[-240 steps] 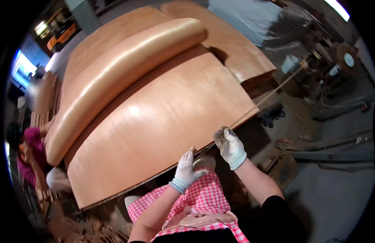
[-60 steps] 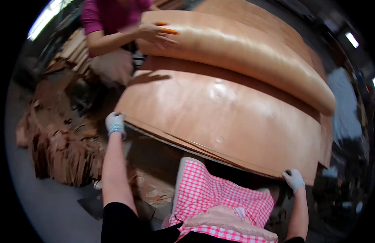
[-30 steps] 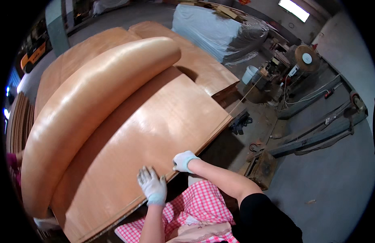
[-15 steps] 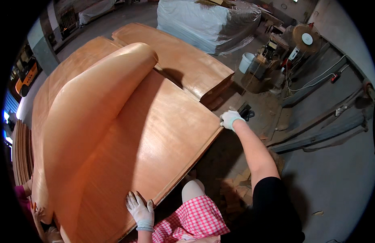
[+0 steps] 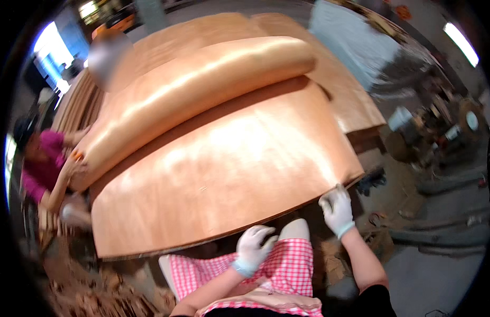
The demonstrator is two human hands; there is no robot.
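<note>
Head view. Right hand (image 5: pixel 337 210) reaches forward, forearm slanting up from the lower right; gloved fingers bunched at the near edge of the tan sheet (image 5: pixel 218 179), close to its right corner. Whether they pinch it, I cannot tell. Left hand (image 5: pixel 254 247) held lower, over the pink-checked apron (image 5: pixel 296 267), forearm angled inward; fingers half curled, thumb standing apart, nothing seen between. Gloves whitish, pale blue cuffs. The sheet spreads ahead of both hands' fingers: broad, smooth, wood-like, glare across its middle. Farther beyond the fingers, a fat roll (image 5: pixel 202 82), same tan, satiny, shadow along its near side. Well left of the left fingers, a co-worker (image 5: pixel 44 166) in magenta has hands at the roll's end.
</note>
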